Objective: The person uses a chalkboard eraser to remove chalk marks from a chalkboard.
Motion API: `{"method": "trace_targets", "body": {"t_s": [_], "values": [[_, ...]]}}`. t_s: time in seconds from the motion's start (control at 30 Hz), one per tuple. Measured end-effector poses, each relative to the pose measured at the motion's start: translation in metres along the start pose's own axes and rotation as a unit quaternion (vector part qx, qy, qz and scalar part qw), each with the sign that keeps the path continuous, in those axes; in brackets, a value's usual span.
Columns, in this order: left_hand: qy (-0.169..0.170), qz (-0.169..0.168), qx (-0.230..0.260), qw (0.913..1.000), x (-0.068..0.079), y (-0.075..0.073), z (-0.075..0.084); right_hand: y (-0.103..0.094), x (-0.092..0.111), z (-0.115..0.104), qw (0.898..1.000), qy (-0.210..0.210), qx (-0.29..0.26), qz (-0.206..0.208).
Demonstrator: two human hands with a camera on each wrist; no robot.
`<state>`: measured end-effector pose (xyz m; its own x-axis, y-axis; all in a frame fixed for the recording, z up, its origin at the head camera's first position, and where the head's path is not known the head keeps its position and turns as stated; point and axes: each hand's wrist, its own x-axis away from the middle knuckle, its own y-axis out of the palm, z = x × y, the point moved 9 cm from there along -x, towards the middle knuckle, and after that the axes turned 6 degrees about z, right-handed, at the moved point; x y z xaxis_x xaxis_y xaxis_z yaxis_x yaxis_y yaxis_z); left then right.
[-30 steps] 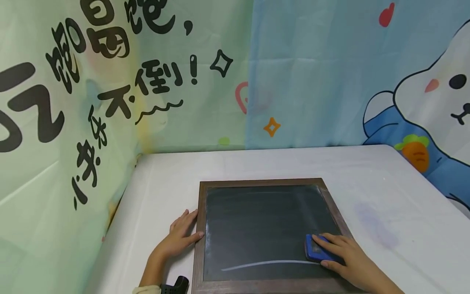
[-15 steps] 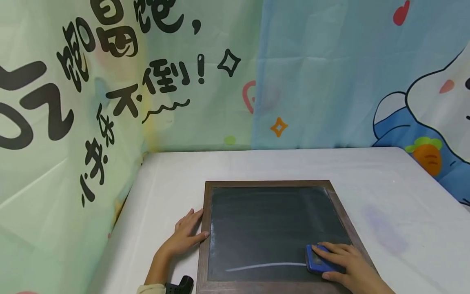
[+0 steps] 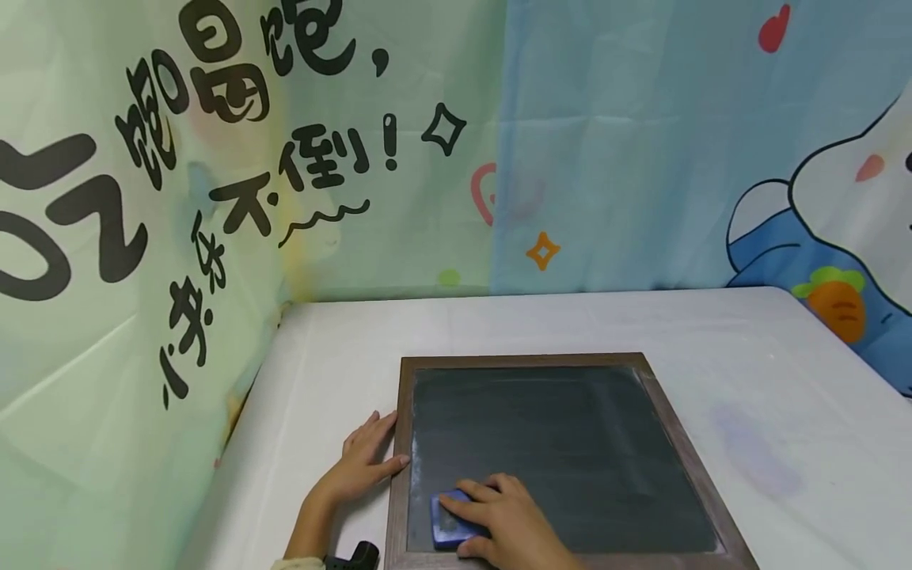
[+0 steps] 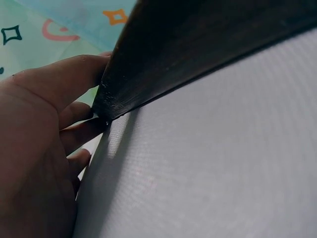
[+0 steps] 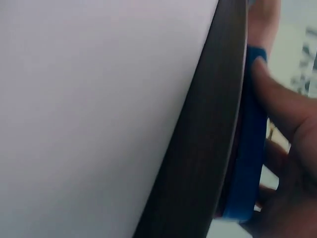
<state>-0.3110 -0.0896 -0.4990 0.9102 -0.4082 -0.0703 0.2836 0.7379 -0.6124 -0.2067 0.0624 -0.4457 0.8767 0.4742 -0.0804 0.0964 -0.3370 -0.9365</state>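
A framed blackboard (image 3: 556,451) lies on the white table, its brown wooden frame (image 3: 520,361) facing up around a dark surface. My right hand (image 3: 509,518) grips a blue blackboard eraser (image 3: 445,529) flat on the board's lower left part. In the right wrist view the thumb lies along the side of the blue eraser (image 5: 250,148), just above the frame's edge. My left hand (image 3: 365,459) rests against the frame's left side, thumb on top of the frame. The left wrist view shows that hand's fingers (image 4: 81,134) at the frame's outer edge.
The white table (image 3: 342,340) extends around the board, with a faint purple stain (image 3: 758,451) to the right. Behind and left hangs a printed curtain (image 3: 399,198) with black characters and a cartoon animal. A black wrist device (image 3: 356,556) sits below my left hand.
My right hand has swept the eraser from the board's lower right to its lower left. The white chalk line along the bottom is gone from view. The left hand stays at the frame.
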Motion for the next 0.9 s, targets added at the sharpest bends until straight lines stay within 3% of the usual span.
{"method": "trace_targets", "body": {"t_s": [0.1, 0.17, 0.33, 0.57, 0.7, 0.9], "values": [[-0.003, -0.001, 0.001, 1.0000, 0.001, 0.001, 0.000, 0.009, -0.012, -0.027, 0.999, -0.033, 0.029, 0.010], [-0.006, -0.001, 0.001, 1.0000, 0.001, 0.002, -0.002, 0.011, -0.016, -0.034, 0.998, -0.034, 0.042, 0.014], [-0.011, 0.000, 0.001, 0.9999, 0.002, 0.002, -0.003, 0.009, -0.016, -0.036, 0.999, -0.026, 0.032, 0.027], [-0.011, 0.001, 0.004, 0.9999, 0.003, 0.003, -0.001, 0.008, -0.010, -0.030, 1.000, -0.004, 0.013, 0.013], [-0.012, 0.000, 0.008, 0.9999, 0.005, 0.003, -0.002, -0.001, 0.008, -0.007, 1.000, 0.020, -0.004, 0.007], [-0.016, -0.011, 0.007, 0.9998, 0.005, 0.004, -0.001, -0.034, 0.070, 0.075, 0.995, 0.093, -0.037, 0.020]]}}
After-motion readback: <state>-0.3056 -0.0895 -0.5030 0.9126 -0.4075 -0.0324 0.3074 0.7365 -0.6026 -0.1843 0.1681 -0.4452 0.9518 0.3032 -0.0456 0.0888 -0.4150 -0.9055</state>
